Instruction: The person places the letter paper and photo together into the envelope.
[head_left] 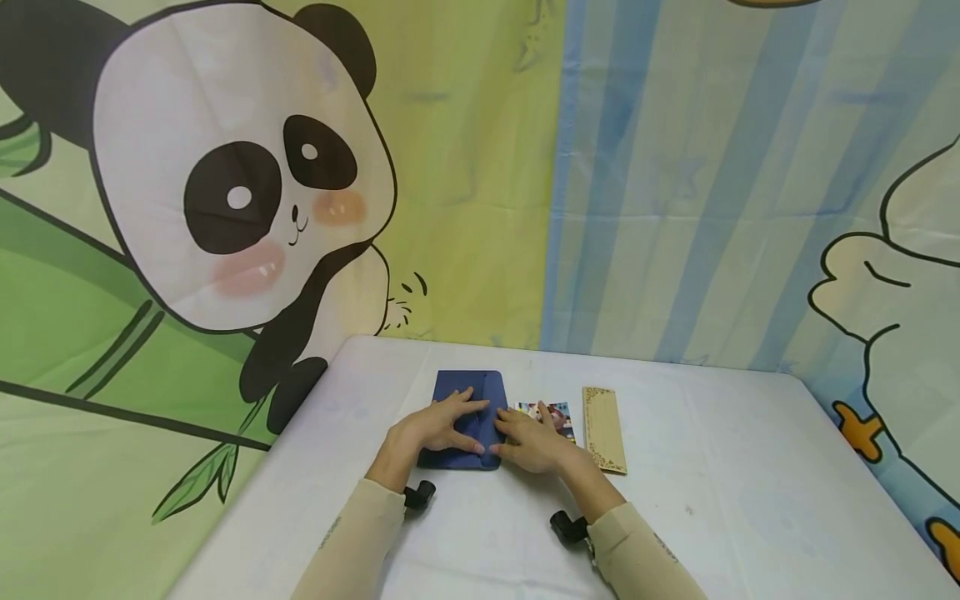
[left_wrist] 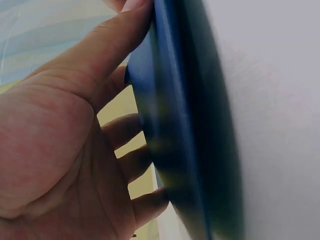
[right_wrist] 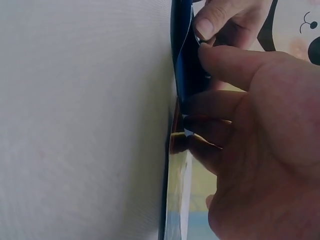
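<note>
The blue envelope (head_left: 450,385) lies flat on the white desk (head_left: 720,483), in front of the person, with what looks like a flap (head_left: 492,392) along its right side. The left grip (head_left: 442,423) is spread wide over the envelope, fingers fairly straight, palm down, clasping nothing. The right grip (head_left: 536,442) is also spread, its thumb and foremost fingers touching the flap's outer edge while the rest of the hand lies over a picture card (head_left: 561,412). Whether the fingers press on the card or merely pass above it cannot be told. Just beyond the card lies a tan strip (head_left: 604,429) with an ornate border, touched by neither hand.

The envelope should be light, judging by its thin edge in the wrist views, and stiff enough to keep its shape, though the flap probably bends easily and could crease under a hard push. Its smooth face might slide on the cloth-like desk top, so a flat palm on the body is a sensible anchor. The best hold is likely fingertips along the flap's free edge, spaced apart so it folds evenly. The card, apparently glossy, would be better taken by its edges.
</note>
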